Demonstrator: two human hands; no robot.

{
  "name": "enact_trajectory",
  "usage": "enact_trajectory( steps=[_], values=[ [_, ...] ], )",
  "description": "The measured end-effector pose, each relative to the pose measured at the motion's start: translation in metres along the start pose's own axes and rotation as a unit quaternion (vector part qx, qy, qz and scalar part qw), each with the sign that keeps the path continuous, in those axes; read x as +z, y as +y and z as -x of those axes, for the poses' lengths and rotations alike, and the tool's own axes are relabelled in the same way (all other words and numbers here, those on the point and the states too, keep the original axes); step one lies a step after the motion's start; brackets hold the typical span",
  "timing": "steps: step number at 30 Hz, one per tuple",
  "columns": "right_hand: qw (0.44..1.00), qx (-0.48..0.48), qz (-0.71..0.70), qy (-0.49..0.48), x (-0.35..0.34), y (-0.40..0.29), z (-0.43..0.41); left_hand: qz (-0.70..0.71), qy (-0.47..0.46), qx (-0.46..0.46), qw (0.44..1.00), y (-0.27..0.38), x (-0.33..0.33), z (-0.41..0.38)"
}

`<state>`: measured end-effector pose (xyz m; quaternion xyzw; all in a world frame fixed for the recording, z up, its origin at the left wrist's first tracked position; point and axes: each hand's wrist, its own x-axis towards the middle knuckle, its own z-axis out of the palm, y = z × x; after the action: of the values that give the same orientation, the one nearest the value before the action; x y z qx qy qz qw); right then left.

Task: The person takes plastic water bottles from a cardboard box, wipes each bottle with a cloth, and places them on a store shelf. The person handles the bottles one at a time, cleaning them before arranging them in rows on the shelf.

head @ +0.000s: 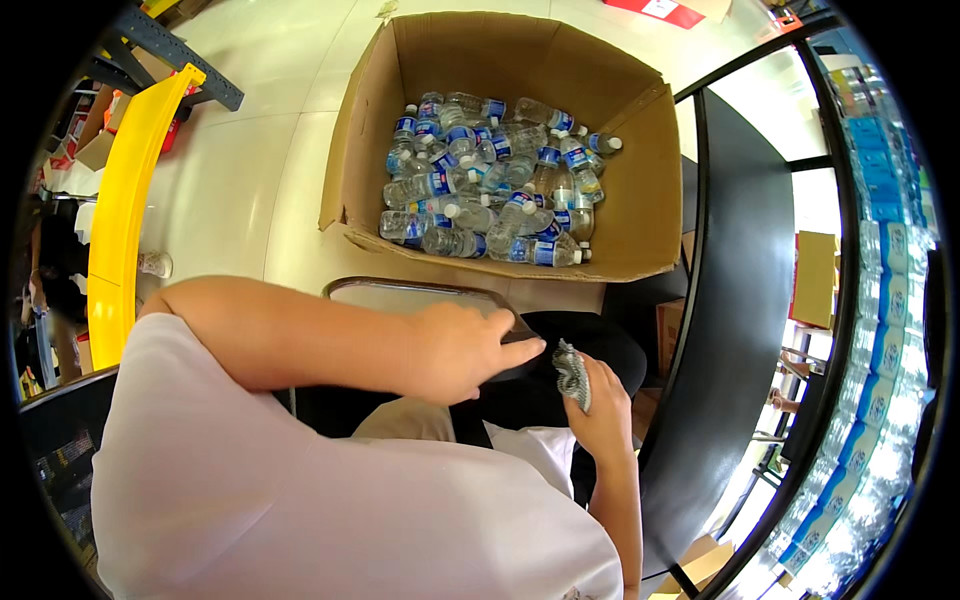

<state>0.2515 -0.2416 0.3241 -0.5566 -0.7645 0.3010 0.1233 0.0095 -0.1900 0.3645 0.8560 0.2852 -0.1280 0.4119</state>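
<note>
My left hand (457, 349) reaches across my lap, over the right corner of a pale rectangular panel with a rounded dark brown rim (390, 282). One finger is stretched to the right along the dark corner; my palm is hidden, so I cannot tell whether it grips the rim. Right of it, my right hand (606, 401) is closed around a crumpled grey cloth (573, 375) with a fine dotted or checked weave, which sticks out above the fingers. Just beyond the panel stands an open cardboard box (630, 202) holding many clear plastic bottles (517, 217) with blue labels and white caps.
A black table or shelf surface (731, 315) runs along my right. Beyond its frame are stacked packs of bottled water (874, 405). A yellow rack beam (127, 217) with a dark upright (176, 60) stands at left; a shoe (155, 263) shows behind it.
</note>
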Motion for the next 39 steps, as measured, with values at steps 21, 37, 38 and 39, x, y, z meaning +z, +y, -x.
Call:
enact_trajectory(
  steps=[21,37,38,39],
  values=[
    [0.996,0.028,-0.085,-0.030,0.045,0.000,-0.038,-0.004,-0.069,0.043,0.997,0.000,-0.018,-0.020],
    [0.997,0.011,-0.072,0.000,0.047,0.017,-0.036,0.007,-0.087,0.034,0.996,0.005,-0.017,-0.037],
    [0.997,0.006,-0.072,0.000,0.048,0.018,-0.036,0.006,-0.090,0.036,0.995,0.004,-0.017,-0.036],
    [0.997,0.006,-0.071,-0.004,0.048,0.018,-0.036,0.005,-0.092,0.039,0.995,0.003,-0.016,-0.035]
  ],
)
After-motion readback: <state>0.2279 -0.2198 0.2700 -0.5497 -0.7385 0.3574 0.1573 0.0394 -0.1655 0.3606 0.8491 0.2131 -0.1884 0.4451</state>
